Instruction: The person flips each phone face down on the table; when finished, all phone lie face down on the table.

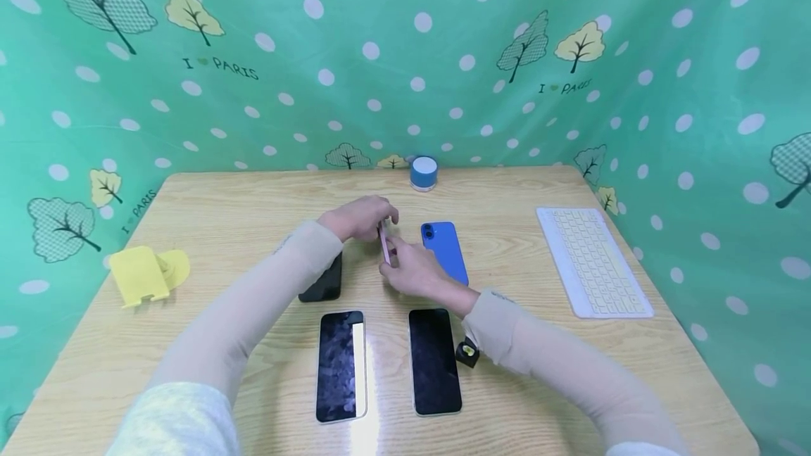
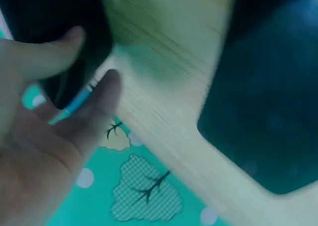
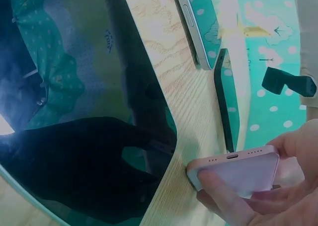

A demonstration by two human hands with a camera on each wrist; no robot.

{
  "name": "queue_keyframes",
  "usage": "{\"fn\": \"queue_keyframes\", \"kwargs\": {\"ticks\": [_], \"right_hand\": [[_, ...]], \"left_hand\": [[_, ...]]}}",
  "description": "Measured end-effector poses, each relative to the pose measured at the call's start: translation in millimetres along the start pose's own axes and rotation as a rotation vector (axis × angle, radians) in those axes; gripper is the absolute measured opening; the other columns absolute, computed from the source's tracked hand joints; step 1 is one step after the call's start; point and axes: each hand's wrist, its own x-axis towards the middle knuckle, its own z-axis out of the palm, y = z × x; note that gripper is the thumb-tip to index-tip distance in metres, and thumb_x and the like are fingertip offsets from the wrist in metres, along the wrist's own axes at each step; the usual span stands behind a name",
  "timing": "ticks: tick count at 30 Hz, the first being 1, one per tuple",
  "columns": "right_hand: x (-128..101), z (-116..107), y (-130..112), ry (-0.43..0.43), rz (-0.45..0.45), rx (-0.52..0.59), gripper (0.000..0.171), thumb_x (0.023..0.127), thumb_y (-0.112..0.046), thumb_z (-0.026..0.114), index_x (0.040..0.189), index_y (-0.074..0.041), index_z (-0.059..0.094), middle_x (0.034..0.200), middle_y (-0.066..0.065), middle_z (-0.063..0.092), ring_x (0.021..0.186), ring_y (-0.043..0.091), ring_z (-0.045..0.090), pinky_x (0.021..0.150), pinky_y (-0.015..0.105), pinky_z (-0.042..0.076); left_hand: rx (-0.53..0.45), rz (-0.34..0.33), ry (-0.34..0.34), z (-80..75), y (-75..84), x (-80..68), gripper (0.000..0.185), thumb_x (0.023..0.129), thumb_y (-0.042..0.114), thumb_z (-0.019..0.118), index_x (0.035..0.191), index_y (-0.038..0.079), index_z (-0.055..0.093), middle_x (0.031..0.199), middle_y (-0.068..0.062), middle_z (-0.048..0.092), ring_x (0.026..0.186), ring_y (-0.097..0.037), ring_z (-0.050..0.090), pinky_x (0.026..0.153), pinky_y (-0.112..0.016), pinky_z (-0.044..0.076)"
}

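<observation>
Both hands meet over the middle of the wooden table (image 1: 241, 217), holding a pink phone (image 1: 384, 242) that stands on its long edge. My left hand (image 1: 377, 221) pinches its far end from above. My right hand (image 1: 394, 264) grips its near end; in the right wrist view the pink phone (image 3: 233, 169) shows its bottom edge with the port, held in curled fingers (image 3: 223, 201). A blue phone (image 1: 445, 250) lies back up just right of the hands. In the blurred left wrist view a thumb (image 2: 49, 54) and a finger (image 2: 102, 94) close on a dark, thin-edged slab.
A black phone (image 1: 324, 286) lies partly under my left forearm. Two phones, screens up, lie near me (image 1: 342, 364) (image 1: 434, 361), with a small black object (image 1: 467, 353) beside them. A white keyboard (image 1: 592, 262) is right, a yellow stand (image 1: 147, 273) left, a blue speaker (image 1: 423, 173) at the back.
</observation>
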Motion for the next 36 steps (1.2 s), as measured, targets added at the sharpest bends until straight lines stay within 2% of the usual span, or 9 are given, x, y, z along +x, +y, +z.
{"fn": "queue_keyframes", "kwargs": {"ticks": [7, 9, 11, 14, 16, 21, 24, 30, 36], "right_hand": [[-1, 1, 0, 0.006, 0.005, -0.02, 0.06, 0.103, -0.023, 0.059, 0.158, -0.008, 0.041, 0.064, -0.001, 0.061, 0.045, 0.009, 0.046, 0.041, 0.021, 0.032], [-2, 1, 0, 0.006, 0.011, -0.014, 0.061, 0.103, -0.023, 0.059, 0.158, -0.007, 0.04, 0.066, 0.0, 0.063, 0.046, 0.01, 0.049, 0.041, 0.021, 0.034], [-2, 1, 0, 0.002, 0.017, -0.007, 0.062, 0.103, -0.024, 0.059, 0.159, -0.007, 0.039, 0.067, 0.0, 0.063, 0.046, 0.01, 0.051, 0.041, 0.021, 0.035], [-3, 2, 0, 0.009, 0.002, -0.01, 0.06, 0.102, -0.024, 0.06, 0.157, -0.007, 0.041, 0.066, 0.0, 0.061, 0.046, 0.011, 0.052, 0.04, 0.021, 0.036], [-3, 2, 0, 0.018, -0.015, -0.037, 0.059, 0.102, -0.024, 0.06, 0.156, -0.007, 0.043, 0.064, -0.001, 0.058, 0.046, 0.011, 0.05, 0.04, 0.021, 0.036], [-5, 3, 2, 0.036, -0.04, -0.123, 0.062, 0.101, -0.029, 0.063, 0.156, -0.006, 0.045, 0.068, 0.002, 0.062, 0.049, 0.011, 0.052, 0.044, 0.024, 0.04], [-5, 4, 3, 0.054, -0.046, -0.176, 0.062, 0.1, -0.033, 0.066, 0.155, -0.008, 0.048, 0.085, 0.007, 0.071, 0.058, 0.014, 0.058, 0.048, 0.027, 0.044], [-7, 9, 7, 0.078, -0.073, -0.336, 0.06, 0.098, -0.044, 0.068, 0.15, -0.016, 0.057, 0.132, 0.014, 0.071, 0.099, 0.027, 0.07, 0.071, 0.04, 0.057], [-7, 12, 10, 0.057, -0.076, -0.424, 0.059, 0.095, -0.044, 0.072, 0.147, -0.02, 0.06, 0.146, 0.017, 0.059, 0.121, 0.034, 0.061, 0.088, 0.05, 0.059]], "left_hand": [[-0.279, -0.143, -0.042, -8.9, 3.8, 1.5, 0.054, 0.091, -0.006, 0.048, 0.144, -0.004, 0.055, 0.143, -0.028, 0.061, 0.13, -0.039, 0.063, 0.111, -0.047, 0.052], [-0.361, -0.18, -0.011, -9.8, 4.7, 2.9, 0.053, 0.092, -0.002, 0.043, 0.144, -0.008, 0.054, 0.143, -0.029, 0.06, 0.118, -0.034, 0.069, 0.109, -0.046, 0.053], [-0.441, -0.221, 0.026, -9.0, 5.3, 4.6, 0.045, 0.091, 0.004, 0.039, 0.127, -0.01, 0.062, 0.126, -0.028, 0.067, 0.095, -0.027, 0.071, 0.103, -0.046, 0.056], [-0.508, -0.275, 0.07, -7.3, 6.0, 6.4, 0.031, 0.087, 0.008, 0.04, 0.099, -0.005, 0.065, 0.095, -0.018, 0.067, 0.068, -0.016, 0.059, 0.09, -0.045, 0.058], [-0.508, -0.297, 0.073, -6.6, 6.3, 7.0, 0.026, 0.086, 0.008, 0.045, 0.096, -0.005, 0.065, 0.09, -0.015, 0.065, 0.065, -0.016, 0.057, 0.084, -0.044, 0.06], [-0.365, -0.355, 0.033, -7.5, 7.4, 8.1, 0.046, 0.088, 0.01, 0.058, 0.129, -0.008, 0.065, 0.13, -0.025, 0.069, 0.1, -0.028, 0.069, 0.092, -0.039, 0.06], [-0.3, -0.4, -0.009, -7.5, 8.6, 10.4, 0.043, 0.09, 0.011, 0.059, 0.129, -0.006, 0.065, 0.133, -0.024, 0.068, 0.114, -0.033, 0.067, 0.098, -0.041, 0.058], [-0.276, -0.408, -0.086, -4.9, 13.6, 17.4, 0.035, 0.096, 0.008, 0.057, 0.129, -0.004, 0.059, 0.13, -0.022, 0.066, 0.115, -0.033, 0.064, 0.103, -0.042, 0.055], [-0.292, -0.386, -0.078, -1.0, 15.1, 22.8, 0.042, 0.093, 0.001, 0.054, 0.135, 0.002, 0.059, 0.142, -0.021, 0.06, 0.122, -0.034, 0.061, 0.105, -0.042, 0.054]]}}
